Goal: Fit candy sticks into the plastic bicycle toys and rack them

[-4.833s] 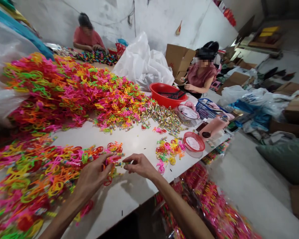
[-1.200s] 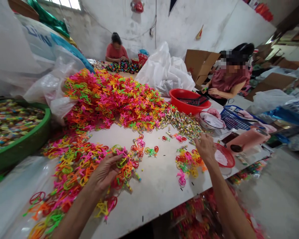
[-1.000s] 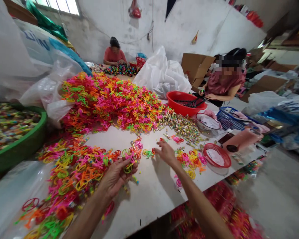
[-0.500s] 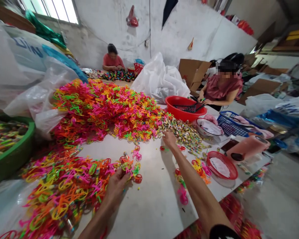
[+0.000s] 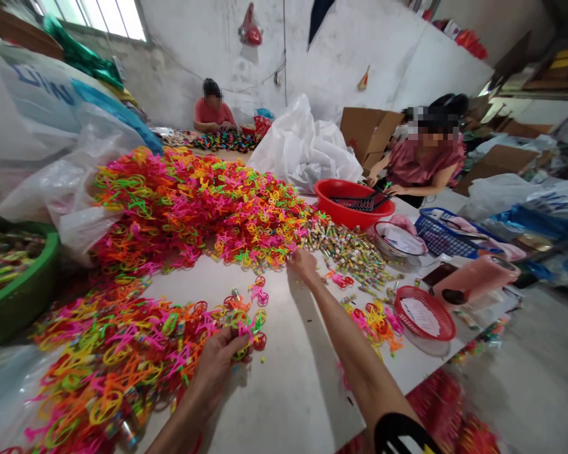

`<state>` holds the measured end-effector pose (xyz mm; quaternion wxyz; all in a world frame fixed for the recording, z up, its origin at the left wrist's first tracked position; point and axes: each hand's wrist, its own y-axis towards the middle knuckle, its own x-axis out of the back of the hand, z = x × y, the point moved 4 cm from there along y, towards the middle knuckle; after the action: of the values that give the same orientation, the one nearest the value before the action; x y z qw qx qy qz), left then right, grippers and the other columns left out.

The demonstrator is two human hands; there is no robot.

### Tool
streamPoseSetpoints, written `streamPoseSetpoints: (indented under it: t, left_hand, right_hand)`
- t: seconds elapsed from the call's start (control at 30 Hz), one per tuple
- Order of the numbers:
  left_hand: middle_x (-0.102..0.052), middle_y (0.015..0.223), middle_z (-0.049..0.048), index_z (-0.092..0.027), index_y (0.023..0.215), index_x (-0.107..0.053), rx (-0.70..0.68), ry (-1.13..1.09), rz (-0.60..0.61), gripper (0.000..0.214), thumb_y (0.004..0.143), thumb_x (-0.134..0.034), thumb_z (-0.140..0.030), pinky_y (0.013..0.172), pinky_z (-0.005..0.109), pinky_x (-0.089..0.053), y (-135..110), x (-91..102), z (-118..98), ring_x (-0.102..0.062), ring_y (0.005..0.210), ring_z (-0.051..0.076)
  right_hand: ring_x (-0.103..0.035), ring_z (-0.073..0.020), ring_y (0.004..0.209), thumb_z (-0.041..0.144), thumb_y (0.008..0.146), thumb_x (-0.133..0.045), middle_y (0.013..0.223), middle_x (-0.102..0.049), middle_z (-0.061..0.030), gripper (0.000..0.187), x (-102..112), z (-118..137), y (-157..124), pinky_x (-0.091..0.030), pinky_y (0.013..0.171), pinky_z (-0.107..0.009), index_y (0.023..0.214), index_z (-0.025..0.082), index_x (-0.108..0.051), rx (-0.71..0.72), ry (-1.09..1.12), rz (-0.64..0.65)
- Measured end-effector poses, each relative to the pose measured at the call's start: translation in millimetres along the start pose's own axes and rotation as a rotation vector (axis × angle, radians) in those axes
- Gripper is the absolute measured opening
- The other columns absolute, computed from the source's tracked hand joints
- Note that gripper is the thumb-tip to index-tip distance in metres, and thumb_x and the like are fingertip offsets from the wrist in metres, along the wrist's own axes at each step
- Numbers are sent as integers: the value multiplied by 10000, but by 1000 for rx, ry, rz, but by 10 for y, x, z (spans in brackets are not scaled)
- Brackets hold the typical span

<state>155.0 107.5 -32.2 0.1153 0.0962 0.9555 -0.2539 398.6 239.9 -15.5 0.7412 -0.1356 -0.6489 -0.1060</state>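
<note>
My left hand [image 5: 220, 356] is low in the middle, at the right end of the nearer pile of toy bicycles [image 5: 123, 353]. Its thumb and fingers are closed on a small plastic toy bicycle [image 5: 244, 328], partly hidden among others. My right hand [image 5: 303, 265] reaches across the white table to the front edge of the large heap of bright toy bicycles [image 5: 208, 208]. Its fingers are bent together, and whatever they pinch is too small to make out. Just beyond it lie many little filled clear tubes [image 5: 350, 252].
A green tub [image 5: 23, 284] stands at left by plastic sacks. On the right are a red basin [image 5: 350, 208], a blue basket [image 5: 447, 233], a red basket [image 5: 426, 312] and a pink bottle [image 5: 478, 279]. Two people work across the table.
My right hand has moved left, from the edge of the tubes to the front of the large heap. The left hand has stayed at nearly the same spot.
</note>
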Motion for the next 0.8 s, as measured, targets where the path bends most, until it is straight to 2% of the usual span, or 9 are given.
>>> streamPoseSetpoints:
  t: [0.07, 0.17, 0.3, 0.43, 0.57, 0.63, 0.7, 0.8]
  left_hand:
    - [-601, 541, 0, -133, 664, -597, 14, 23, 3, 224, 582, -733, -291, 525, 228, -459, -51, 15, -10, -558, 527, 117]
    - [-614, 574, -2, -139, 692, -605, 28, 13, -6, 239, 565, -745, -286, 541, 234, -473, -122, 51, -18, -582, 564, 128]
    - [-639, 640, 3, -146, 707, -625, 9, -23, -21, 250, 543, -759, -278, 538, 234, -483, -189, 23, -5, -603, 604, 139]
    - [-663, 689, 28, -135, 722, -644, 26, -86, -9, 248, 550, -758, -273, 578, 247, -499, -220, -65, 23, -611, 621, 142]
    - [-651, 645, 14, -138, 696, -630, 34, -127, -6, 267, 512, -782, -258, 565, 255, -500, -231, -46, -13, -621, 604, 156]
    - [-643, 621, 7, -140, 686, -624, 22, -141, -18, 264, 507, -786, -244, 556, 252, -498, -238, -13, -44, -622, 596, 156]
    - [-649, 632, 12, -137, 697, -625, 12, -157, -15, 250, 522, -779, -228, 556, 245, -496, -252, -14, -66, -621, 596, 149]
    - [-663, 691, 32, -127, 712, -626, 16, -195, 37, 218, 562, -757, -215, 560, 241, -494, -293, -99, -61, -622, 611, 140]
  right_hand:
    - [-574, -203, 942, 196, 853, -369, 1034, -624, -123, 316, -21, 89, -37, -382, 711, -267, 1079, 156, -586, -7, 6, -1]
    - [-559, -206, 991, 114, 839, -356, 1068, -608, -124, 341, -36, 93, -163, -380, 751, -281, 1105, 169, -562, -2, 8, 7]
    - [-542, -240, 1014, 92, 808, -399, 1087, -583, -159, 308, -47, 18, -367, -369, 796, -322, 1048, 138, -586, 8, 25, 14]
    - [-522, -257, 1032, 97, 807, -407, 1145, -542, -184, 266, -18, 52, -440, -355, 830, -347, 991, 108, -599, 35, 96, -18]
    - [-508, -242, 1038, 142, 818, -432, 1066, -594, -155, 210, 104, 84, -531, -350, 843, -341, 934, 131, -607, 77, 224, -53]
    - [-557, -205, 924, 219, 833, -449, 962, -634, -111, 194, 139, 59, -698, -392, 768, -306, 929, 151, -603, 103, 303, -34]
    - [-577, -152, 732, 289, 832, -470, 813, -644, -59, 211, 110, 37, -965, -416, 659, -263, 925, 156, -604, 159, 593, 79]
    - [-502, -94, 533, 333, 767, -570, 661, -587, -7, 227, 20, 37, -1458, -394, 541, -229, 879, 144, -631, 201, 1330, 353]
